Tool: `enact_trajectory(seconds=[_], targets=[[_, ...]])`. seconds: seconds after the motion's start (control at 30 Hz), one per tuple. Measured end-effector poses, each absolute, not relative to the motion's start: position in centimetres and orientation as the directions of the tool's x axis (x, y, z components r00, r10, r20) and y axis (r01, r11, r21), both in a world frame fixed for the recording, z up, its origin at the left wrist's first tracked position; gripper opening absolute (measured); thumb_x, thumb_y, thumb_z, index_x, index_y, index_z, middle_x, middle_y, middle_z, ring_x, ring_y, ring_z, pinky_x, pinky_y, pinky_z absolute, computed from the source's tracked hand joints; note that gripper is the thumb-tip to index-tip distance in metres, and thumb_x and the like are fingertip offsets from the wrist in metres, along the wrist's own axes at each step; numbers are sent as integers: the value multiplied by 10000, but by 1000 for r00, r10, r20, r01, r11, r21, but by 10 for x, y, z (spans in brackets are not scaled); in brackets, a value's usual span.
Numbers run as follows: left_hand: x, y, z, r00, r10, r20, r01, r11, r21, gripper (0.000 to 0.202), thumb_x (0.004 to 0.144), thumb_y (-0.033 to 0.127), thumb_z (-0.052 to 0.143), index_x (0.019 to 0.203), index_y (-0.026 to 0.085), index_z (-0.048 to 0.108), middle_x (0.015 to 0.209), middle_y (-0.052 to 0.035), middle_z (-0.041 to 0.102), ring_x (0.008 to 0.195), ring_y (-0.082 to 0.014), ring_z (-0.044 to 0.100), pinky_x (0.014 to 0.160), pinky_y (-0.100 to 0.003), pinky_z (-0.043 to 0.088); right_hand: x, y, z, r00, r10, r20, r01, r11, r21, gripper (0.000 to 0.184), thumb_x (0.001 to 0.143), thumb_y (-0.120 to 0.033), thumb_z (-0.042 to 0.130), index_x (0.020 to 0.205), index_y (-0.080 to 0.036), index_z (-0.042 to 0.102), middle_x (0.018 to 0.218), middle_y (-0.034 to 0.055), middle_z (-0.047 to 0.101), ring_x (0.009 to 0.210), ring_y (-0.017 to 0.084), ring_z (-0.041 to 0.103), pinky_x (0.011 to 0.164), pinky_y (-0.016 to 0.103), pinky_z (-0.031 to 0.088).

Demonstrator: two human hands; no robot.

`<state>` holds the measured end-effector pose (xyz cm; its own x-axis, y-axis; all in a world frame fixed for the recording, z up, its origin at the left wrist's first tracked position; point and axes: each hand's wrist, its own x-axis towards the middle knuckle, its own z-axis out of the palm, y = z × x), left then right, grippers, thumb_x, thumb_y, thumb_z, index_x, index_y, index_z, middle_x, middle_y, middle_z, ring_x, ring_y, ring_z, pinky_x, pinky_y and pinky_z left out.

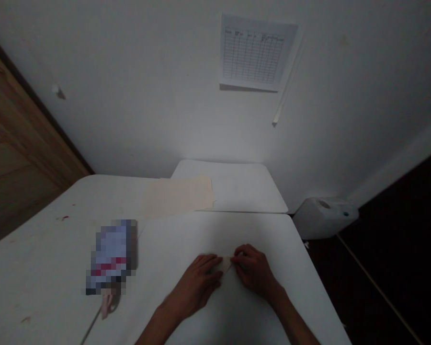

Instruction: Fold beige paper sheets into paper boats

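A small pale piece of paper (227, 263), seemingly folded, lies on the white table between my hands. My left hand (202, 278) grips it from the left, fingers bent over its edge and thumb close to the lower side. At its upper right corner my right hand (253, 268) pinches the paper, thumb and fingertips together. A slanted edge runs down the paper's right side. The fingers of both hands cover parts of it.
Cream paper sheets (179, 195) lie across the back of the table (165, 249). On the left rests a blurred-out bluish object (111, 254) with a cord. A white plastic jug (325, 218) stands right of the table. Behind, a printed sheet (256, 55) hangs on the wall.
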<state>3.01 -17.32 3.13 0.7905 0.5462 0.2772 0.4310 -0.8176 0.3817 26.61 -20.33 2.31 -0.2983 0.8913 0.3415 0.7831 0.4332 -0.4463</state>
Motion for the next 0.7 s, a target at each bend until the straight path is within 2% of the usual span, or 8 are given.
enact_trajectory(seconds=[0.2,0.4,0.7], targets=[[29,-174,31,794,540,278,424,-821,383,233,900,200,557,1096,254,669,1326,-52,577,1235,-265,490,1012,-483,434,266,-202,23,-298,885,358,799,436,-413,179,854,-151,548,959,-226,672,950,46,617,877,168,555,784,277,448],[29,-174,30,791,544,280,428,-819,383,227,915,214,537,1089,258,675,1332,-43,574,1228,-257,495,1014,-474,433,261,-213,19,-275,879,390,865,403,-299,177,848,-150,527,961,-203,652,895,56,600,809,170,549,724,264,430],[29,-175,30,780,555,287,435,-812,388,224,900,220,563,1087,253,684,1353,-70,555,1223,-270,508,1005,-490,437,246,-227,13,-296,915,275,901,363,-238,355,878,-171,507,1217,-253,572,917,40,629,748,154,598,672,241,430]])
